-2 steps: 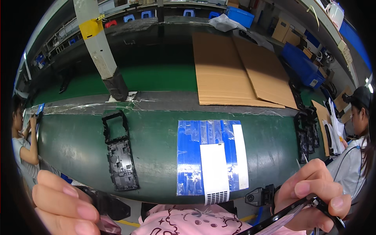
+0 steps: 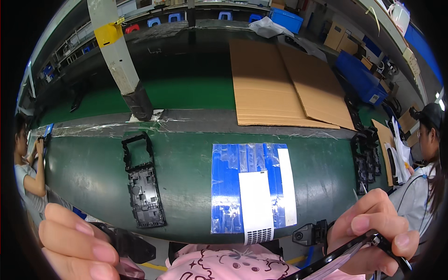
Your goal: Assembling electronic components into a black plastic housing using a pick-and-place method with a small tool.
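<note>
Close at the lower right, my right hand (image 2: pixel 373 228) is closed with fingers and thumb about a glossy black thin-rimmed frame (image 2: pixel 336 252), which runs out of the bottom edge. At the lower left my left hand (image 2: pixel 77 247) has its fingers curled; a bit of black rim shows by its fingertips, the rest cut off. Thin pointed metal tips (image 2: pixel 363 188) show just beyond my right hand; I cannot tell whether it holds them. Ahead lie a black plastic housing (image 2: pixel 145 196) with an open frame end, and a blue taped board (image 2: pixel 226 186) with a white label sheet (image 2: pixel 255 200) on it.
Brown cardboard sheets (image 2: pixel 275 88) lie across the far green table (image 2: pixel 186 163). A post (image 2: pixel 116 56) stands at the back left. More black housings (image 2: pixel 366 158) are stacked at right. One person (image 2: pixel 30 172) works at left, another (image 2: pixel 422 182) at right.
</note>
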Demonstrator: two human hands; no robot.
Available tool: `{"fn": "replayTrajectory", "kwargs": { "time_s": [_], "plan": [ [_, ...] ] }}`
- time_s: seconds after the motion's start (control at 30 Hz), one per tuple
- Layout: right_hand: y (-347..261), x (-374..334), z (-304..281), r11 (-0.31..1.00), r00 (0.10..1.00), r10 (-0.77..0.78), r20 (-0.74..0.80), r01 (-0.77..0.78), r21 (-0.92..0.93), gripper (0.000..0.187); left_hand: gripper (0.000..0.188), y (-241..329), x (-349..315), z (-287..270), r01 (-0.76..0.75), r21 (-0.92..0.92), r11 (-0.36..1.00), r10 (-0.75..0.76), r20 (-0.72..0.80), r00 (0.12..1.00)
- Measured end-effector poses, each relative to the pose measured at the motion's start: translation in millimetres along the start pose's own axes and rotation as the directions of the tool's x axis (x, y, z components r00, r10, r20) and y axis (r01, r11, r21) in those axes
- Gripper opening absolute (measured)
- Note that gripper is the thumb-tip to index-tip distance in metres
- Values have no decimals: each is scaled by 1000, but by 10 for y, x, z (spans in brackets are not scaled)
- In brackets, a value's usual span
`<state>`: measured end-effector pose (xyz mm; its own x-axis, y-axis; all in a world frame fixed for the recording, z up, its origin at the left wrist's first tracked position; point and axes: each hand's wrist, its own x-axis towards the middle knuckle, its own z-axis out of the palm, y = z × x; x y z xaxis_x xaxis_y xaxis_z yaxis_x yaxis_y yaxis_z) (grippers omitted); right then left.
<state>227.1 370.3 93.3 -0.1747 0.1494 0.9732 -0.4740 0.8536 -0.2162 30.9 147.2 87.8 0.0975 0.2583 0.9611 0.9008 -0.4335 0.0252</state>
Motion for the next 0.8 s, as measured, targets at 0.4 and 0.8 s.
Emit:
{"fn": "replayTrajectory", "kwargs": {
  "time_s": [0.4, 0.8],
  "plan": [
    [-159, -3, -700, 894, 904, 53, 424, -231, 383, 21, 22, 33, 285, 4, -79, -173, 982, 137, 359, 923],
    [-395, 66, 80, 913, 914, 407, -5, -406, 27, 10, 19, 419, -183, -246, 342, 200, 918, -384, 228, 895]
  ]
}}
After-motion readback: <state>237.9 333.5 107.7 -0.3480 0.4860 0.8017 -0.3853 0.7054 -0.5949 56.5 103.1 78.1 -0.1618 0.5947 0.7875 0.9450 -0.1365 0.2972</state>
